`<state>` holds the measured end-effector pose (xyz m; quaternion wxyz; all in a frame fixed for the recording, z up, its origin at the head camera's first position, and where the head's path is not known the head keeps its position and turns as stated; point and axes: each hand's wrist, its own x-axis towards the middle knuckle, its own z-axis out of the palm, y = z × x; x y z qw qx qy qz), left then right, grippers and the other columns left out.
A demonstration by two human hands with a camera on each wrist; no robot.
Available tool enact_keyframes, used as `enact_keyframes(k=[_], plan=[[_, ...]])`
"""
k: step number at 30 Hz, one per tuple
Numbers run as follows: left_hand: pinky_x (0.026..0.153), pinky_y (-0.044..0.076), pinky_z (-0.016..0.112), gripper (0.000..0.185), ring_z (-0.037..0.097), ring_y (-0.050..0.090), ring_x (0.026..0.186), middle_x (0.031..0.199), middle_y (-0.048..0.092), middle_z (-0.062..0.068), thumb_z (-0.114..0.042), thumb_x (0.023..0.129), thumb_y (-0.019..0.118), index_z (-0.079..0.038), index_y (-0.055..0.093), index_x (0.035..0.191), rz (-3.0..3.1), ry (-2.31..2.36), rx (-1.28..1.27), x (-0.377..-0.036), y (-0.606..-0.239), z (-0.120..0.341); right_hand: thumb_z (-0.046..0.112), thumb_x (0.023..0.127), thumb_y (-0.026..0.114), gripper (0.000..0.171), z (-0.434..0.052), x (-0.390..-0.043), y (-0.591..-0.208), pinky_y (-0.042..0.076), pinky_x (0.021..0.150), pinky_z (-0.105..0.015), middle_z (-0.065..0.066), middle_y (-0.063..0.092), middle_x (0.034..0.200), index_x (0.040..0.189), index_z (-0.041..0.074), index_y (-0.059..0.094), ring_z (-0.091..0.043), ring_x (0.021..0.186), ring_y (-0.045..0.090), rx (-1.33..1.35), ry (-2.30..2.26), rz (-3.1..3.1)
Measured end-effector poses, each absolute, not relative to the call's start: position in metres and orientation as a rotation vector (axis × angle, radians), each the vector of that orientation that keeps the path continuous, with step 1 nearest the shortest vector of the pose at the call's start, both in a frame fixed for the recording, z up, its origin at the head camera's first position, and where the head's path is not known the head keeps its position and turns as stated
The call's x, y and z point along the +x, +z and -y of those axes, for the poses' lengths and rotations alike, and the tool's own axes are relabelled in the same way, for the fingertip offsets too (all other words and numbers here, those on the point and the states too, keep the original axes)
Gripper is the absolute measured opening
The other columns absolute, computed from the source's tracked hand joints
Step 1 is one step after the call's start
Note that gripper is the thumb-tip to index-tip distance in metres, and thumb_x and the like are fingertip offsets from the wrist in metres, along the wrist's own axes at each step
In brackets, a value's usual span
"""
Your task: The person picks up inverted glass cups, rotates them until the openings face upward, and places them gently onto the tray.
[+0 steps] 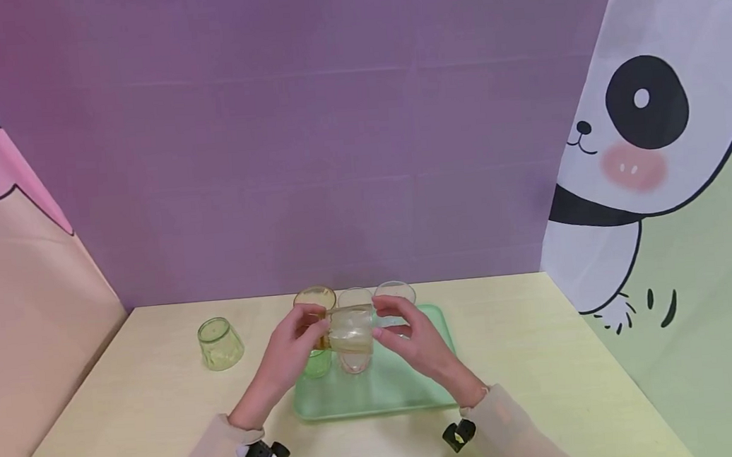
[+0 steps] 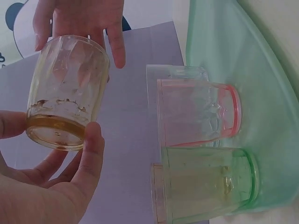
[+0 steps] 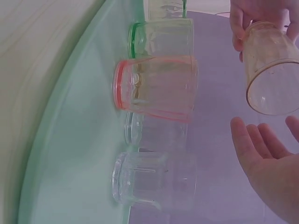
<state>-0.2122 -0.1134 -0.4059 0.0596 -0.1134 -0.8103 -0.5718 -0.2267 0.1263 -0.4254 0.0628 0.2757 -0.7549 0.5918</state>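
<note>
My left hand [image 1: 285,351] pinches a clear amber-tinted drinking glass [image 1: 350,331] near its base, thumb and fingers on opposite sides of the amber band. The glass [image 2: 70,79] lies on its side in the air above the tray, its mouth toward my right hand [image 1: 421,345]. That hand is spread at the rim with its fingers loosely extended. In the right wrist view its fingertips [image 3: 237,123] appear just apart from the rim. Beneath, a green glass [image 2: 210,182] and a pink glass [image 2: 198,112] stand on the light green tray [image 1: 403,392].
More glasses stand at the tray's back, including an amber one [image 1: 315,297] and a clear one [image 3: 156,179]. Left of the tray, a yellow-green glass [image 1: 220,346] sits upside down on the wooden table [image 1: 161,398]. A purple backdrop [image 1: 335,153] closes off the far side.
</note>
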Motion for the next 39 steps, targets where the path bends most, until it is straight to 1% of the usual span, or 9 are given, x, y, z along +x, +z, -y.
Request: enact_keyframes(k=[3,10,17,22,26,28,33,37,39], plan=[[0.082,0.054,0.032,0.027,0.021,0.064,0.100,0.114,0.065,0.011,-0.018,0.104,0.058,-0.004,0.061,0.127,2.446,-1.756,-0.340,-0.211,-0.407,0.112,0.012,0.095,0.066,0.050,-0.125,-0.225,-0.426,0.053,0.097,-0.034,-0.017,0.056,0.139,0.141,-0.003,0.052,-0.044,0.126,0.053,0.846,1.798,2.269],[0.082,0.056,0.033,0.026,0.025,0.066,0.103,0.113,0.065,0.013,-0.017,0.103,0.059,-0.003,0.060,0.125,2.408,-1.812,-0.345,-0.210,-0.411,0.105,0.011,0.095,0.066,0.052,-0.123,-0.226,-0.428,0.056,0.090,-0.030,-0.022,0.058,0.132,0.141,-0.006,0.050,-0.038,0.121,0.056,0.851,1.877,2.226],[0.081,0.057,0.034,0.025,0.022,0.067,0.098,0.111,0.065,0.012,-0.016,0.102,0.060,-0.003,0.061,0.124,2.389,-1.847,-0.362,-0.210,-0.414,0.103,0.013,0.093,0.069,0.052,-0.125,-0.226,-0.429,0.052,0.097,-0.033,-0.018,0.060,0.130,0.141,0.000,0.053,-0.033,0.121,0.056,0.817,1.924,2.213],[0.078,0.057,0.031,0.025,0.020,0.066,0.096,0.109,0.065,0.011,-0.016,0.101,0.063,-0.003,0.062,0.123,2.381,-1.821,-0.370,-0.209,-0.413,0.100,0.013,0.093,0.070,0.053,-0.128,-0.226,-0.430,0.052,0.096,-0.034,-0.018,0.060,0.131,0.140,-0.003,0.052,-0.031,0.120,0.058,0.820,1.942,2.207],[0.079,0.056,0.031,0.026,0.021,0.065,0.099,0.111,0.065,0.011,-0.017,0.101,0.063,-0.003,0.062,0.123,2.382,-1.816,-0.379,-0.207,-0.412,0.098,0.014,0.093,0.071,0.053,-0.131,-0.226,-0.431,0.053,0.093,-0.031,-0.018,0.060,0.131,0.139,-0.005,0.052,-0.029,0.119,0.058,0.823,1.948,2.203],[0.080,0.056,0.030,0.026,0.022,0.065,0.100,0.111,0.066,0.011,-0.016,0.101,0.063,-0.003,0.062,0.123,2.382,-1.817,-0.383,-0.207,-0.411,0.098,0.015,0.093,0.071,0.052,-0.132,-0.226,-0.431,0.053,0.092,-0.031,-0.019,0.060,0.130,0.138,-0.004,0.053,-0.029,0.118,0.059,0.822,1.956,2.198],[0.083,0.055,0.029,0.027,0.023,0.063,0.106,0.113,0.066,0.010,-0.017,0.101,0.064,-0.003,0.062,0.123,2.385,-1.791,-0.425,-0.207,-0.409,0.099,0.014,0.093,0.071,0.050,-0.133,-0.224,-0.427,0.054,0.091,-0.030,-0.020,0.060,0.130,0.137,-0.002,0.055,-0.032,0.118,0.058,0.818,1.975,2.178],[0.085,0.055,0.029,0.029,0.025,0.062,0.107,0.115,0.065,0.011,-0.019,0.101,0.064,-0.002,0.061,0.124,2.390,-1.770,-0.473,-0.208,-0.406,0.100,0.013,0.093,0.070,0.050,-0.134,-0.222,-0.422,0.054,0.091,-0.029,-0.021,0.060,0.129,0.137,-0.004,0.054,-0.040,0.119,0.057,0.831,1.973,2.163],[0.087,0.054,0.031,0.030,0.025,0.062,0.108,0.116,0.065,0.011,-0.019,0.101,0.063,-0.002,0.061,0.125,2.400,-1.754,-0.489,-0.208,-0.404,0.101,0.013,0.093,0.070,0.051,-0.135,-0.222,-0.420,0.054,0.091,-0.029,-0.021,0.060,0.129,0.137,-0.005,0.054,-0.041,0.119,0.057,0.842,1.966,2.162]])
